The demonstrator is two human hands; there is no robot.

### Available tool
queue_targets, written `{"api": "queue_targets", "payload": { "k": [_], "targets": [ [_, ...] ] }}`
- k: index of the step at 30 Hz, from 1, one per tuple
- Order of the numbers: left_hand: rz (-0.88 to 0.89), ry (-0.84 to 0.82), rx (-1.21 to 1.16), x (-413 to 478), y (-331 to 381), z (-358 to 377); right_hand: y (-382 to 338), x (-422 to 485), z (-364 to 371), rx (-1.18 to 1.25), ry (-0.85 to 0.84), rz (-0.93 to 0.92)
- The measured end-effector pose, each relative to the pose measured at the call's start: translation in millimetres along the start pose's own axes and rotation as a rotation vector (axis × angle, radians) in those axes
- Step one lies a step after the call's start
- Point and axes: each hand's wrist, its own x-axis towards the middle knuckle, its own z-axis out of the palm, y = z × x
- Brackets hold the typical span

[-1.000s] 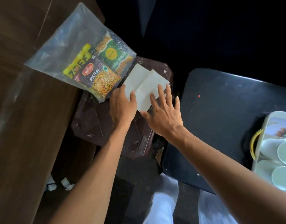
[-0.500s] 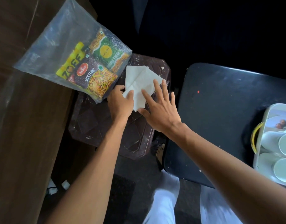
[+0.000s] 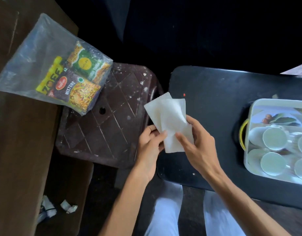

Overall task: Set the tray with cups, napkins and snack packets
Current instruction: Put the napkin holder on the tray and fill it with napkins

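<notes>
White paper napkins (image 3: 169,116) are held up between both hands, over the gap between the brown stool and the black table. My left hand (image 3: 149,143) grips their lower left edge and my right hand (image 3: 196,143) pinches the lower right side. A clear plastic bag (image 3: 36,53) with snack packets (image 3: 78,89) lies on the left, half on the brown stool (image 3: 116,120). At the right edge a white tray (image 3: 252,113) with a yellow handle holds several white cups (image 3: 274,138).
The tray stands on a black table (image 3: 211,92). A dark wooden surface (image 3: 15,150) runs along the left side. Scraps of paper (image 3: 68,204) lie on the floor below. My legs in light trousers (image 3: 165,217) show at the bottom.
Both hands lifted the napkins off the brown stool and carried them right, toward the black table. The view has swung right, showing more of the tray.
</notes>
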Motion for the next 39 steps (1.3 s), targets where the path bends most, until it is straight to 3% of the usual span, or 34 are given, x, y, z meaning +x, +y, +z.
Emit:
{"api": "queue_targets", "payload": {
  "k": [3, 7, 15, 25, 34, 39],
  "targets": [
    [0.062, 0.062, 0.030, -2.7, -1.8, 24.0, 15.7, -13.9, -36.3, -0.129, -0.020, -0.022],
    [0.147, 0.072, 0.211, 1.7, -2.3, 57.6, 34.6, -33.6, -79.0, -0.123, 0.008, 0.025],
    [0.230, -0.160, 0.536, -3.6, -26.0, 139.0, 61.8, -57.5, -153.0, 0.027, 0.319, 0.149],
    [0.399, -0.332, 0.813, -9.1, -57.0, 259.6, 100.1, -82.1, -256.1, 0.086, 0.457, 0.138],
    [0.969, -0.425, 1.191, -26.6, -90.2, 392.7, 135.4, -101.3, -350.9, -0.246, 0.905, 0.033],
    [1.015, -0.506, 1.206, -17.8, -113.5, 444.1, 162.1, -100.8, -375.5, -0.293, 0.964, 0.035]
  ]
}}
